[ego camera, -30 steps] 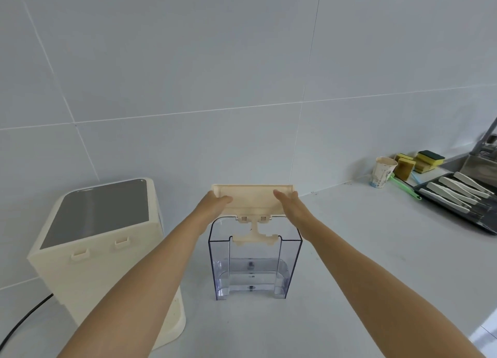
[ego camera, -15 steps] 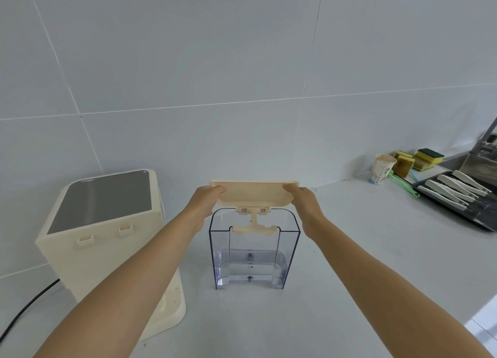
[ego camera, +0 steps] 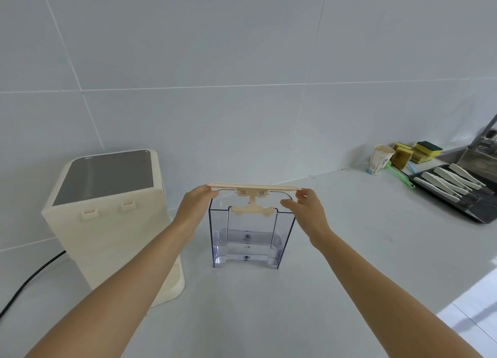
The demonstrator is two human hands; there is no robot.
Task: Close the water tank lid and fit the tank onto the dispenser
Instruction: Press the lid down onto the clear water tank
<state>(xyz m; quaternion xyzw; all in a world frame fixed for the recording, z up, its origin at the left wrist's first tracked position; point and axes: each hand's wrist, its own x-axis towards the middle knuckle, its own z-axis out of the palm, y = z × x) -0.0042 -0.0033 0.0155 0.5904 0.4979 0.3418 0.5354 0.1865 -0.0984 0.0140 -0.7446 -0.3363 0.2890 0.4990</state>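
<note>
The pale countertop point(ego camera: 336, 250) carries the cream dispenser point(ego camera: 107, 223), the clear water tank point(ego camera: 250, 239), a paper cup point(ego camera: 380, 160), sponges point(ego camera: 415, 153), and what looks like a dark tray point(ego camera: 457, 193).

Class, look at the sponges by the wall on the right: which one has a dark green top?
The rightmost sponge, farthest from the paper cup. It has a dark green scouring layer on top; the others beside it show only yellow.

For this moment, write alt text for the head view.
Two bare hands, left hand and right hand, lower a cream lid flat onto a clear water tank standing on a white counter, the cream dispenser beside it.
</note>
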